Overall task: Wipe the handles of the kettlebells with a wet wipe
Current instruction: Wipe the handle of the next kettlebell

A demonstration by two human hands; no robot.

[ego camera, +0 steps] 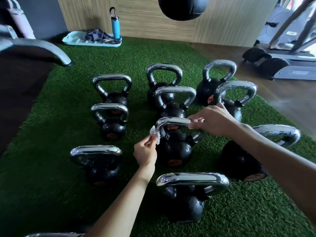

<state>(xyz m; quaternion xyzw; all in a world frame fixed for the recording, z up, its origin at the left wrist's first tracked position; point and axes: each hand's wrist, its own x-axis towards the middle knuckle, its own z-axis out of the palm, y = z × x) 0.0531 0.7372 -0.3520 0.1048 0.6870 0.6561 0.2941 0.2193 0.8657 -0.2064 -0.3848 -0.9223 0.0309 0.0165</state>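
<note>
Several black kettlebells with chrome handles stand on green turf (71, 127). The middle kettlebell (174, 149) has its chrome handle (172, 121) between my hands. My right hand (210, 118) grips the right end of that handle. My left hand (145, 152) pinches a crumpled white wet wipe (154, 135) against the handle's left bend. Another kettlebell (186, 197) stands nearest me, one (97, 163) to the left and one (242, 159) under my right forearm.
At the back a pale tray (73, 40) holds a dark cloth and a blue bottle (115, 28) by a wood-panelled wall. A black bag (183, 7) hangs overhead. A bench leg (42, 48) stands left, a grey exercise machine (287, 53) right on bare floor.
</note>
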